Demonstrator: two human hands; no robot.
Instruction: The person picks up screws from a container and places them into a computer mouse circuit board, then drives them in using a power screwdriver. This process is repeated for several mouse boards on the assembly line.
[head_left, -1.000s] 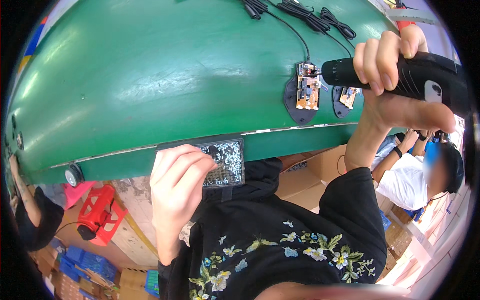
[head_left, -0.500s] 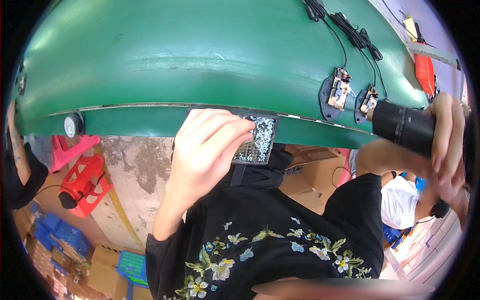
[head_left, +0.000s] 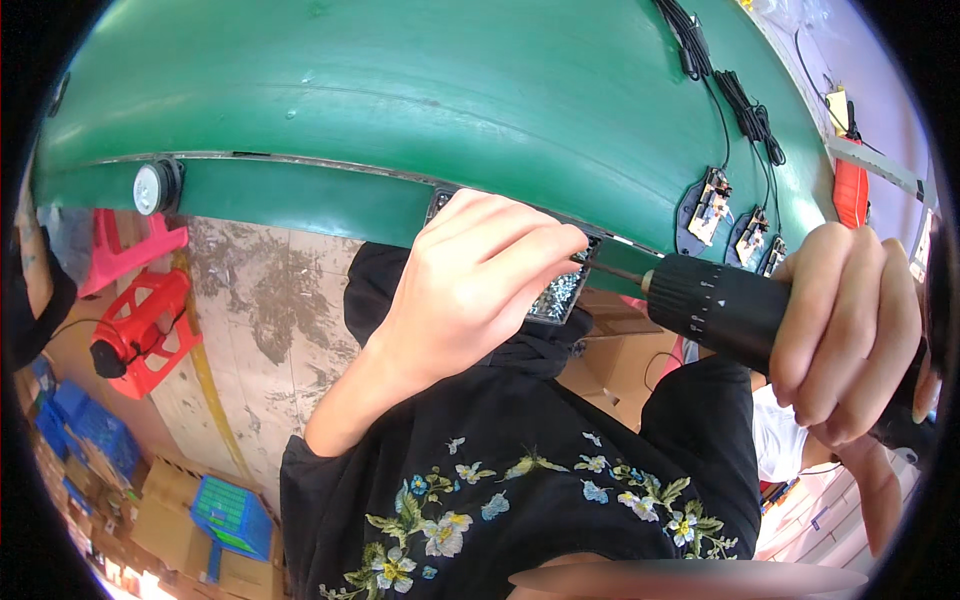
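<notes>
My right hand (head_left: pixel 850 335) is wrapped around a black electric screwdriver (head_left: pixel 715 308), which lies nearly level and points left. Its thin bit (head_left: pixel 615 270) reaches to the fingertips of my left hand (head_left: pixel 490 265). Thumb and fingers of that hand are pinched together at the bit's tip; whatever they hold is too small or hidden to make out. Below the left hand, at the bench edge, is a dark tray (head_left: pixel 546 320) of small silvery screws (head_left: pixel 556 295), mostly covered by the hand.
Several opened computer mice with bare circuit boards (head_left: pixel 710 208) lie on the green work surface (head_left: pixel 350 100) at right, with bundled black cables (head_left: pixel 745 105). A round dial-like object (head_left: pixel 150 188) sits at the left edge. Red stools (head_left: pixel 150 335) stand on the floor, left.
My right hand has brought the screwdriver left and turned its bit toward my left hand. The left hand has moved from over the screws toward the bit, fingertips pinched. The view has shifted.
</notes>
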